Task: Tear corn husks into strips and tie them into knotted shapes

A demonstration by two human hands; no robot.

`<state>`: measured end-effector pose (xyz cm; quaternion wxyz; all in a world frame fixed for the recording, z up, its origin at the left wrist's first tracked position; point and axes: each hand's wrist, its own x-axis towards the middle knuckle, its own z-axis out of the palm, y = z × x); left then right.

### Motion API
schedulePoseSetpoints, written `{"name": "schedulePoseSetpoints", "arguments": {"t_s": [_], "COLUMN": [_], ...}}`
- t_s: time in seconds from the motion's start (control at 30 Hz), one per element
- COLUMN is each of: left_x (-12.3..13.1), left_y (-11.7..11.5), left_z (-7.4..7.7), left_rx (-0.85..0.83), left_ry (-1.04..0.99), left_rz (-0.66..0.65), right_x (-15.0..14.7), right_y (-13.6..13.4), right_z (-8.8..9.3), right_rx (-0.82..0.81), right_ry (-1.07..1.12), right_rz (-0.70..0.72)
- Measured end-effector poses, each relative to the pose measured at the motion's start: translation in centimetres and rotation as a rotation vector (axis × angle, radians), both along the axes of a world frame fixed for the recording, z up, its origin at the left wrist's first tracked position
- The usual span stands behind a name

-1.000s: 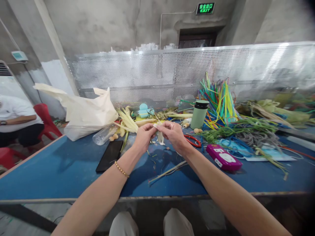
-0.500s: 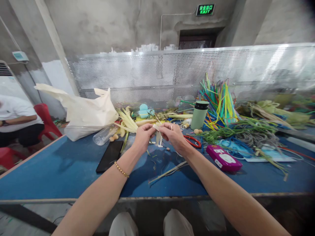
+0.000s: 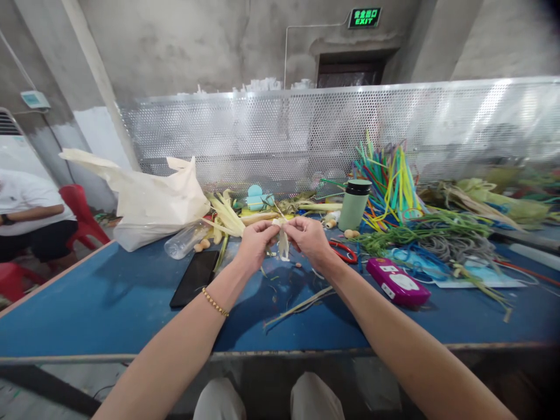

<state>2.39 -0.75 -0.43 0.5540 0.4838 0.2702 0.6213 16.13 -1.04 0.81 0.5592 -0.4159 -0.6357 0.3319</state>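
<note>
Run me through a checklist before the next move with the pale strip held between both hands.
1. Grip: left hand and right hand both pinch the top of the pale strip: ok.
2. Strip's lower end free of the table: cannot tell.
3. Red scissors lie on the table close beside the right hand: ok.
4. Black phone lies flat, left of the left wrist, not under the hands: ok.
5. Green flask upright with its lid on, behind the right hand: ok.
6. Table below the hands free of scraps: not ok, loose strands lie there.
</note>
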Motion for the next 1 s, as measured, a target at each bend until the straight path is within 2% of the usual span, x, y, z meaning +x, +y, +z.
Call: {"name": "schedulePoseSetpoints", "arguments": {"t_s": [0.37,0.57,0.8,1.0], "left_x": [0.31,0.2,0.2,0.09], "left_y": [-0.3,-0.28,-0.13,0.08], "left_z": [0.33,0.17,0.04,-0.13], "left_rx": [-0.036,-0.023,-0.015,-0.004], "left_ry": [0.013,0.024,0.036,0.044], "left_rz": [-0.007,0.037,0.049,0.071], "right_x": [0.33,0.18,0.13,-0.04], "right_y": [0.33,0.45,0.26,0.23], "right_z": [-0.27,-0.29,-0.32,-0.48], "right_rx": [0.081,0.156,0.126,0.074], "right_ry": [-0.142,-0.225,-0.19,-0.092], "right_rz": [-0.125,-0.201,-0.165,-0.06]}}
